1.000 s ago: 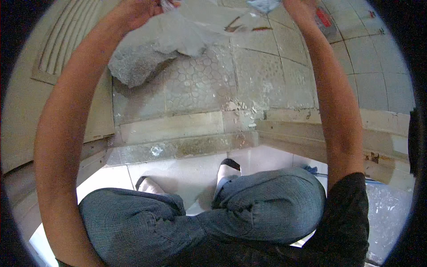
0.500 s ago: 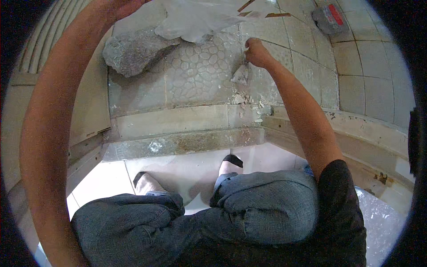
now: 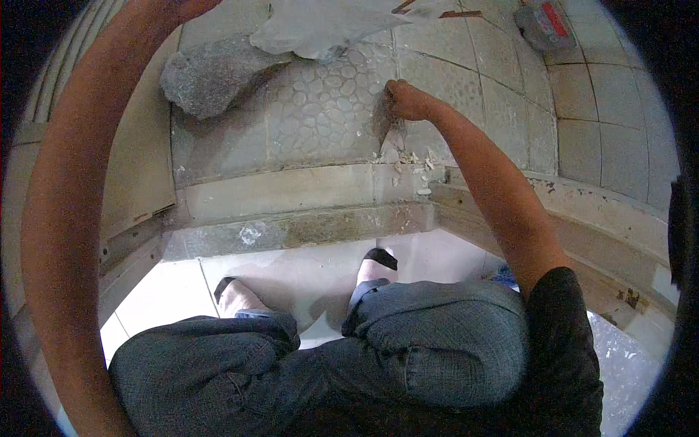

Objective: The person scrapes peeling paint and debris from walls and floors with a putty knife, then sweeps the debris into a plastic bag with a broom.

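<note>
My right hand is closed around the handle of a putty knife, mostly hidden in the fist. Its triangular blade points down at crumbled pale debris, near the raised ledge of the tiled floor. It looks as if the blade tip touches the debris. My left hand is cut off by the upper edge, so its fingers do not show. Nearest to it lie a bulky grey plastic bag and a whitish, crumpled plastic sheet or bag.
A grey container with a red label stands by the tiled wall at the far right. Brown strips lie at the back. A pale panel rises on the left. My feet rest in front of the lower sill.
My right hand has come slightly nearer and left, bringing the putty knife's blade down to the debris by the ledge. My left arm has shifted slightly left.
</note>
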{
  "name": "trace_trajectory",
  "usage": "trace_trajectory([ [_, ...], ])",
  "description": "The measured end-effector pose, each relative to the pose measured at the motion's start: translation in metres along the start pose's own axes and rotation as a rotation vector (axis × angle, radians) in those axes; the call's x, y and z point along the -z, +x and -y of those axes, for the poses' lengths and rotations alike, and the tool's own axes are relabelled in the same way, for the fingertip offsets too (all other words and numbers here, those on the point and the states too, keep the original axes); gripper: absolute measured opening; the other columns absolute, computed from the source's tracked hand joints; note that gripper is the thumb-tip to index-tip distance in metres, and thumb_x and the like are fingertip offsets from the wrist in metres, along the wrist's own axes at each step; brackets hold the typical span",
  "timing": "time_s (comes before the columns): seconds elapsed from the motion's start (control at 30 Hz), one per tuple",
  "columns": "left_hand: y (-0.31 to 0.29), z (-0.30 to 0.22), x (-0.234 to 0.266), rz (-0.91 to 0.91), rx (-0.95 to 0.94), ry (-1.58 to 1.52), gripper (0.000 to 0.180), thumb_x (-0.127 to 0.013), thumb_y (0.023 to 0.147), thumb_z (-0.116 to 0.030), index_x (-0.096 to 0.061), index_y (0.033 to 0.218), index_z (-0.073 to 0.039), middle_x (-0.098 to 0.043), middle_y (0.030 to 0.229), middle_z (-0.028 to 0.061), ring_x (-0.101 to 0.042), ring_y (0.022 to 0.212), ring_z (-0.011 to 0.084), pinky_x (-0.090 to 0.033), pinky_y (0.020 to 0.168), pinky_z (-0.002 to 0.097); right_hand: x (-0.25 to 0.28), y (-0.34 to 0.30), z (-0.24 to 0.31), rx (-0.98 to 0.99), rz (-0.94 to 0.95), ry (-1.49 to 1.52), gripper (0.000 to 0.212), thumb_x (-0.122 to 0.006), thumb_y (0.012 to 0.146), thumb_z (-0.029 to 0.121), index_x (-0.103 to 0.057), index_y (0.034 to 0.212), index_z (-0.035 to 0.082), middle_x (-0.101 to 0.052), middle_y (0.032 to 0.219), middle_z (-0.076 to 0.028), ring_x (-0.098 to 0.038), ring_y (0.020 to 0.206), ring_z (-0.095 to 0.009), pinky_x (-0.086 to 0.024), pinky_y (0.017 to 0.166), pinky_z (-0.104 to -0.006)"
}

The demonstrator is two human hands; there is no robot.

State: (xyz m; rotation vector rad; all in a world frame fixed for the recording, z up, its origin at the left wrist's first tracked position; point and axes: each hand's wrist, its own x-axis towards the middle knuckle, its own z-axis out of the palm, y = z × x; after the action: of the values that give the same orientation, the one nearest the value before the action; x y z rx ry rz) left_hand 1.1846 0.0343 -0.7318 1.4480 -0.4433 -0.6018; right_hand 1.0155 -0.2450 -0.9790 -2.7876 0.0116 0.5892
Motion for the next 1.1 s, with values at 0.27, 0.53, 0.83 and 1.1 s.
trace_trajectory([
  [0.27, -0.002, -0.005, 0.002, -0.067, 0.132, -0.009, 0.031, -0.033, 0.094, -0.026, -0.049, 0.094, 0.001, -0.057, 0.074, 0.0085, -0.059, 0.061, 0.0144, -0.051, 0.057, 0.0261, 0.016, -0.007, -0.020, -0.148, -0.003, 0.134, 0.033, -0.054, 0.072, 0.014, -0.053, 0.098, -0.005, -0.060, 0.088, -0.021, -0.058, 0.081, -0.033, -0.045, 0.074, -0.0397],
  [0.53, 0.001, -0.004, 0.008, 0.103, 0.119, -0.016, 0.034, -0.036, 0.095, -0.032, -0.054, 0.088, -0.004, -0.061, 0.070, 0.0069, -0.062, 0.062, 0.0163, -0.050, 0.057, 0.0266, 0.076, -0.027, -0.076, -0.420, 0.064, 0.361, 0.021, -0.054, 0.072, 0.017, -0.056, 0.087, 0.002, -0.056, 0.071, -0.006, -0.045, 0.051, -0.014, -0.038, 0.043, -0.0298],
  [0.83, -0.001, -0.006, 0.001, 0.124, 0.095, 0.006, 0.039, -0.047, 0.089, -0.044, -0.055, 0.101, -0.008, -0.059, 0.075, 0.0043, -0.059, 0.067, 0.0156, -0.045, 0.065, 0.0275, 0.257, -0.069, -0.085, -0.162, 0.004, -0.285, 0.014, -0.063, 0.064, 0.015, -0.059, 0.072, 0.005, -0.057, 0.068, -0.009, -0.054, 0.060, -0.022, -0.043, 0.052, -0.0367],
  [1.1, 0.000, -0.009, -0.013, 0.151, 0.116, -0.012, 0.040, -0.047, 0.089, -0.043, -0.051, 0.110, -0.009, -0.059, 0.078, 0.0050, -0.059, 0.069, 0.0150, -0.047, 0.065, 0.0273, 0.356, -0.034, 0.006, -0.204, -0.345, 0.163, 0.021, -0.056, 0.074, 0.025, -0.059, 0.080, 0.005, -0.045, 0.060, -0.003, -0.046, 0.056, -0.015, -0.041, 0.052, -0.0300],
])
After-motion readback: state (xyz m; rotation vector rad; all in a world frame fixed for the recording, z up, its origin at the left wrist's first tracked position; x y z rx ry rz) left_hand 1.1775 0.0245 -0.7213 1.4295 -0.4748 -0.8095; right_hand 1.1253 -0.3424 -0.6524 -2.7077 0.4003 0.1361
